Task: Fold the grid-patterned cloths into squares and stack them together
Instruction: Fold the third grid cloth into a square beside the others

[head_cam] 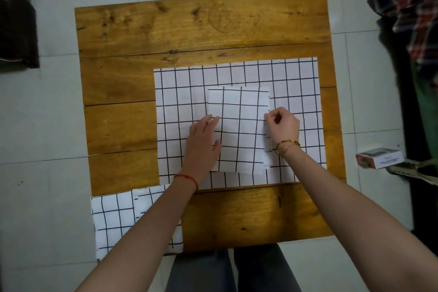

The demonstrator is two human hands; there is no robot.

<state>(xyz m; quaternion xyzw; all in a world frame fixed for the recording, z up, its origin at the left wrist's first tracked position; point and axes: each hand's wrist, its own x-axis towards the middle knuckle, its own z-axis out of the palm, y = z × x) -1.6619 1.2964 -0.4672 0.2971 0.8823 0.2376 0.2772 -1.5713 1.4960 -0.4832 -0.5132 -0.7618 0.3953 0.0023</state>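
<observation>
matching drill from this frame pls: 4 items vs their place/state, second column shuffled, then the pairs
1 folded cloth
2 spread cloth
3 left hand
4 right hand

A pinches the folded piece's right edge
B lies flat, open, on the wooden table
C rests on top of the open cloth
D lies flat on the folded piece's left edge

Pairs: 1-C, 2-B, 3-D, 4-A

Under both hands lies matt white woven cloth [237, 83] printed with thin black grid lines, a smaller folded piece [239, 125] of the same fabric on top. Beyond the fingertips the table [189, 31] is knotty, amber-varnished wood with a soft sheen, set on smooth, pale floor tiles [47, 114].
</observation>
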